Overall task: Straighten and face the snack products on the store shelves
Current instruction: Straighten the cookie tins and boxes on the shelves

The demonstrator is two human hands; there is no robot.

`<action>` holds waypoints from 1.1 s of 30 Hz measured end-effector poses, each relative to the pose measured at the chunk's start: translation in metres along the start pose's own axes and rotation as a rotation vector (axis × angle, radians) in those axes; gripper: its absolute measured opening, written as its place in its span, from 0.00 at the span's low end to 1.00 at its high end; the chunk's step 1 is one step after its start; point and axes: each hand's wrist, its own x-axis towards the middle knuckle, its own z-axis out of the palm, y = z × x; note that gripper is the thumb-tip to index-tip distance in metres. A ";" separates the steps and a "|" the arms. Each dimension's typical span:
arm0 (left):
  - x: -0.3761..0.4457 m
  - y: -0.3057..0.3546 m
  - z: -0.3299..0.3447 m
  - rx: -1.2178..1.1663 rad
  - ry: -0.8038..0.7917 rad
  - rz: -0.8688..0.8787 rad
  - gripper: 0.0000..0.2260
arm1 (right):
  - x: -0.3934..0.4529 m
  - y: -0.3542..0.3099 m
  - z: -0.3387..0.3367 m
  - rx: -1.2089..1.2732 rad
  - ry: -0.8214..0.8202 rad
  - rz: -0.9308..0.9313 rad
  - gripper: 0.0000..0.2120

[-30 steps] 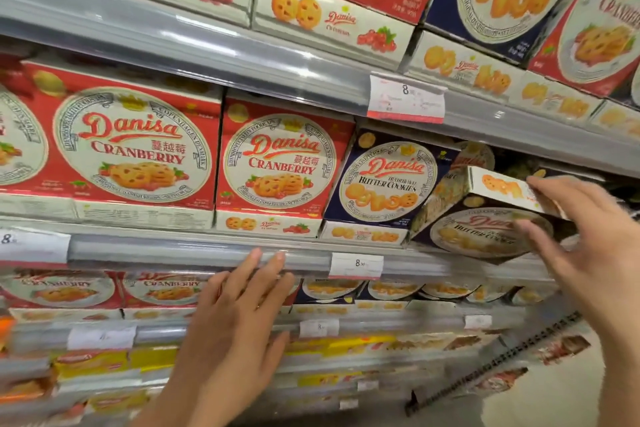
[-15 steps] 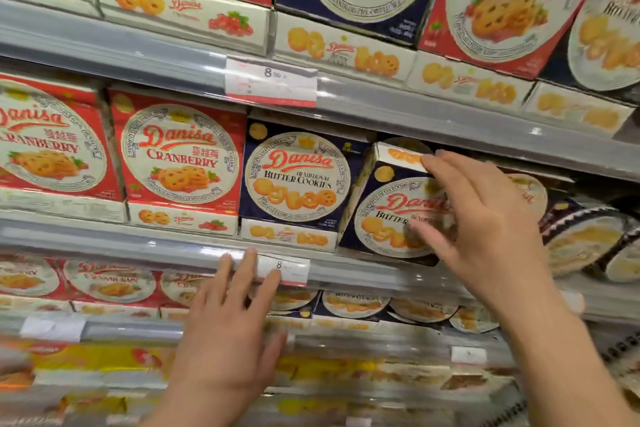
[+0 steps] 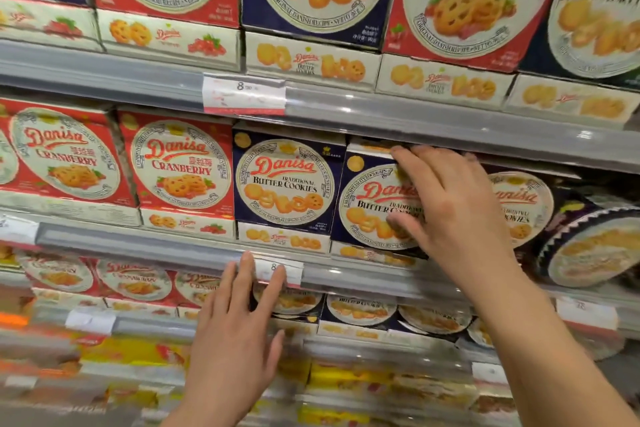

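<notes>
Right hand (image 3: pixel 453 208) grips a blue box (image 3: pixel 370 204) on the middle shelf (image 3: pixel 138 246): fingers curled over its top edge, thumb on the front face. The box stands upright, touching the blue butter-cookie box (image 3: pixel 285 184) to its left.

Left hand (image 3: pixel 235 340) is flat, fingers straight and slightly spread, tips on the shelf's front rail at a price tag (image 3: pixel 277 270); holding nothing.

Left of the blue boxes: two red cranberry boxes (image 3: pixel 180 166), faced front. Right of the held box, partly hidden by the right hand: another blue box (image 3: pixel 519 204), then a round tin (image 3: pixel 592 246) lying tilted.

Top shelf (image 3: pixel 381 111) carries alternating red and blue boxes and a second tag (image 3: pixel 244 94). Lower shelves blurred: more red and blue packs, then yellow ones.
</notes>
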 end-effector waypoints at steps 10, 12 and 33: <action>0.004 -0.018 0.002 -0.005 0.006 0.074 0.48 | 0.008 0.011 0.010 -0.001 -0.005 0.016 0.41; 0.004 -0.021 0.003 -0.015 0.021 0.081 0.47 | 0.008 0.011 0.012 -0.018 -0.001 0.030 0.41; 0.018 -0.036 -0.025 -0.159 0.131 0.064 0.21 | 0.009 0.010 0.017 -0.088 -0.014 0.046 0.38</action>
